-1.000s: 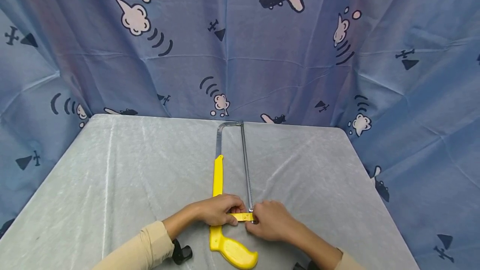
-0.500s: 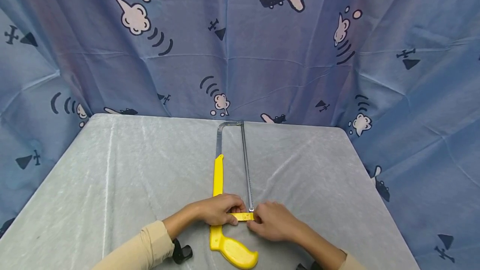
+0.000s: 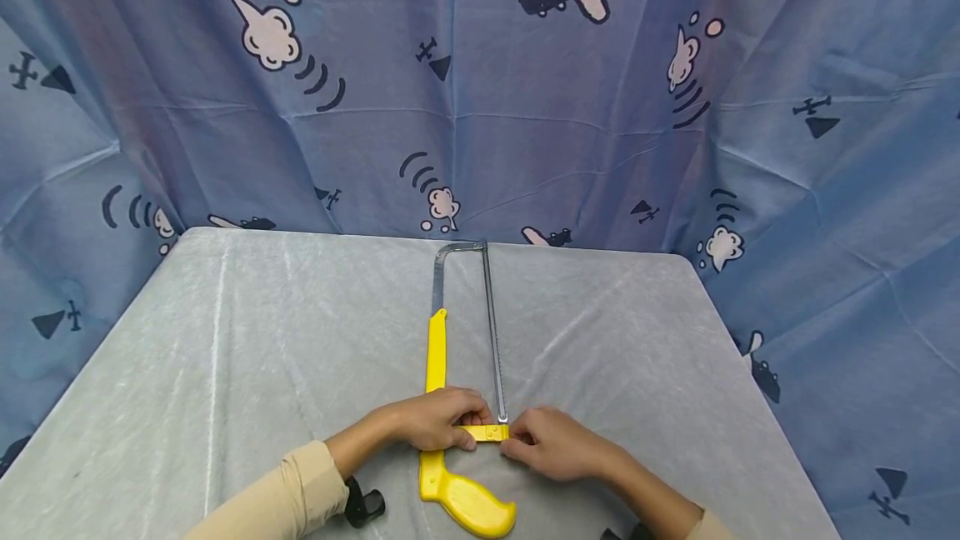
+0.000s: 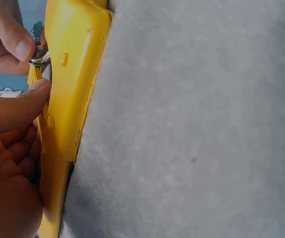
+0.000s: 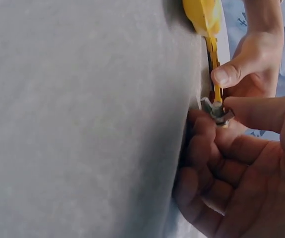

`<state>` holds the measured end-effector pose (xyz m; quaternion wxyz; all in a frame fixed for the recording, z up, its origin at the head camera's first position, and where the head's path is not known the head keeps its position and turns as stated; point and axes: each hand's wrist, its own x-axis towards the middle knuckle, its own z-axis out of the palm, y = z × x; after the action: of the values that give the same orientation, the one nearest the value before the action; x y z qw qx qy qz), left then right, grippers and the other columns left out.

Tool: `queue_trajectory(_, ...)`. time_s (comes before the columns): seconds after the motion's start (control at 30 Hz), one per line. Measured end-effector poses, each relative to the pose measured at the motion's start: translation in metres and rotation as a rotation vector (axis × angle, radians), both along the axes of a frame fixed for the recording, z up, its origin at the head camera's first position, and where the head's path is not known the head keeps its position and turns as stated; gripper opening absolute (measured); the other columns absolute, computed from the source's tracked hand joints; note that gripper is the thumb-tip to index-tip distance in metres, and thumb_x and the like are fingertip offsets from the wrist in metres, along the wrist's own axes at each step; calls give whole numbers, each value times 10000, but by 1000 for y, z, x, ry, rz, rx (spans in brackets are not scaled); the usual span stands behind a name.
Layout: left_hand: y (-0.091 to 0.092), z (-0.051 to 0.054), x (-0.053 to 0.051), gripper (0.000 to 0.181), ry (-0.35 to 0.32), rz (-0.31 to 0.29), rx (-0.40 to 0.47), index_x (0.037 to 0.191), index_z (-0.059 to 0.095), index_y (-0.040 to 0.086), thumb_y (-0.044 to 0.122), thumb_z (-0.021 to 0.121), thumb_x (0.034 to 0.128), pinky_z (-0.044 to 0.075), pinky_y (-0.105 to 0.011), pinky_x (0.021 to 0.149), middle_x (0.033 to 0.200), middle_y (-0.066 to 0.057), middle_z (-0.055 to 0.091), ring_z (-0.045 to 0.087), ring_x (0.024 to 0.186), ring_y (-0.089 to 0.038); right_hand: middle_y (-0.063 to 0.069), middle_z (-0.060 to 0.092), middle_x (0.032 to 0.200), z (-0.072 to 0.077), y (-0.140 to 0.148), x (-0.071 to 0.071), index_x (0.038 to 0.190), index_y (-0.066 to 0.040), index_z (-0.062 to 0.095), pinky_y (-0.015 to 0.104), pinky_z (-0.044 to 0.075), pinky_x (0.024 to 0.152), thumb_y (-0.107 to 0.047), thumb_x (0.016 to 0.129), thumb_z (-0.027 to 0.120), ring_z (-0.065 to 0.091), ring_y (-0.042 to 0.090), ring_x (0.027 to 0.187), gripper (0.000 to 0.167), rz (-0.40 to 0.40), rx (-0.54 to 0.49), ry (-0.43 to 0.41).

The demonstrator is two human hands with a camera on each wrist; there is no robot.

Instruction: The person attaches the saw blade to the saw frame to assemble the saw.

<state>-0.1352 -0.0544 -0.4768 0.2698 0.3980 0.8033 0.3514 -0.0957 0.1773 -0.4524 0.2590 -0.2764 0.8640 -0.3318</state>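
Note:
A yellow-handled hacksaw lies on the grey cloth, its blade to the right of the frame and its far end at the table's back edge. My left hand lies across the frame and pinches the short yellow cross arm between thumb and fingers. At the outer end of that arm is a small metal wing nut on a threaded bolt. My right hand pinches the wing nut with the thumb against one wing; its other fingers are loosely curled on the cloth side.
Grey cloth covers the table, with room on both sides of the saw. A blue patterned curtain hangs behind and beside the table. A black wrist-worn device shows below the left sleeve.
My right hand has shifted slightly to the right, showing more of the cross arm's end. The left hand and the hacksaw have stayed where they were.

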Motion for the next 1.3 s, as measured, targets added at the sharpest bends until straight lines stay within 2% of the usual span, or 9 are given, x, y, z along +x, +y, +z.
queue_trajectory(0.17,0,0,0,172,-8,-1,3,1030,662,162,85,733,893,438,-182,774,876,123,536,495,806,-13,-141,373,523,-5,7,-6,674,-43,616,175,235,428,-224,978,625,293,-32,440,354,43,-107,-108)
queue_trajectory(0.4,0,-2,-1,170,3,-5,7,1019,660,166,85,736,890,437,-179,766,868,118,535,490,799,-7,-143,414,554,-8,9,-12,670,-7,592,168,242,453,-158,985,616,300,-36,470,350,95,-163,-157)
queue_trajectory(0.63,0,-2,-1,172,6,-2,7,1015,660,166,83,739,886,437,-178,769,868,117,536,489,800,-4,-147,446,561,-6,10,-13,672,41,616,173,234,441,-140,972,631,305,-34,460,351,103,-193,-188)
queue_trajectory(0.9,0,-2,-1,171,15,-2,0,1015,661,161,83,740,885,438,-175,772,873,121,534,487,801,2,-138,472,561,-6,10,-13,666,35,640,176,230,431,-147,956,655,310,-32,448,343,83,-194,-193)
queue_trajectory(1.2,1,-2,-1,167,16,-6,1,1014,666,159,81,739,885,438,-174,769,872,121,536,487,799,3,-29,513,546,-9,10,-14,666,32,652,176,231,424,-146,950,662,309,-29,439,335,75,-193,-193)
queue_trajectory(1.3,1,-3,-1,166,16,-3,0,1012,666,161,82,739,885,436,-175,765,870,120,536,485,797,2,-28,514,547,-9,11,-14,666,35,652,174,234,422,-143,949,661,312,-32,441,335,77,-203,-201)
